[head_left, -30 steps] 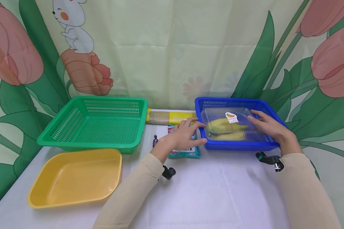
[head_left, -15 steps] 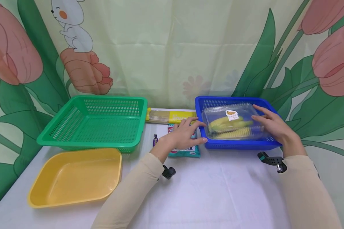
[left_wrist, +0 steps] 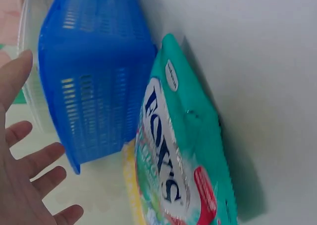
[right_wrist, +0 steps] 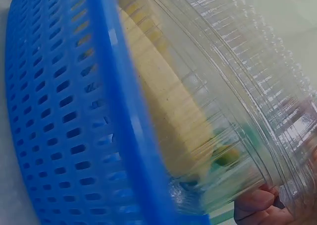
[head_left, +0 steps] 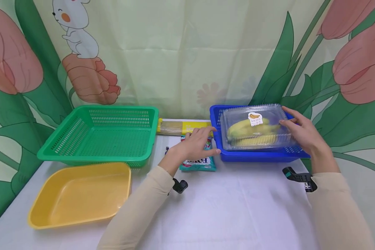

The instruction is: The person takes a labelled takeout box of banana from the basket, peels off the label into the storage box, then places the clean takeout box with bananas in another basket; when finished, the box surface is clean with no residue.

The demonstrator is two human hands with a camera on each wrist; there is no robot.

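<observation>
A clear plastic clamshell box (head_left: pixel 268 135) with bananas (head_left: pixel 245 129) inside and a banana sticker on its lid is in the blue basket (head_left: pixel 253 157), its right end raised above the rim. My right hand (head_left: pixel 304 133) grips that right end, thumb on the near side; in the right wrist view its fingertips (right_wrist: pixel 255 200) show at the box's edge. By the basket's left rim my left hand (head_left: pixel 193 144) is spread with nothing in it. Below that hand lies a teal Fox's candy bag (head_left: pixel 203 165), large in the left wrist view, partly hidden by the hand in the head view.
A yellow packet of noodle-like sticks (head_left: pixel 172 127) lies along the back, between the blue basket and a green basket (head_left: pixel 97 161). In front of the green one stands a yellow tub (head_left: pixel 81 218). A small dark purple item (head_left: pixel 167 150) shows beside the left wrist.
My right hand has raised the right end of the clamshell box and drawn it slightly up and to the right. The left hand has stayed nearly in place by the basket's rim.
</observation>
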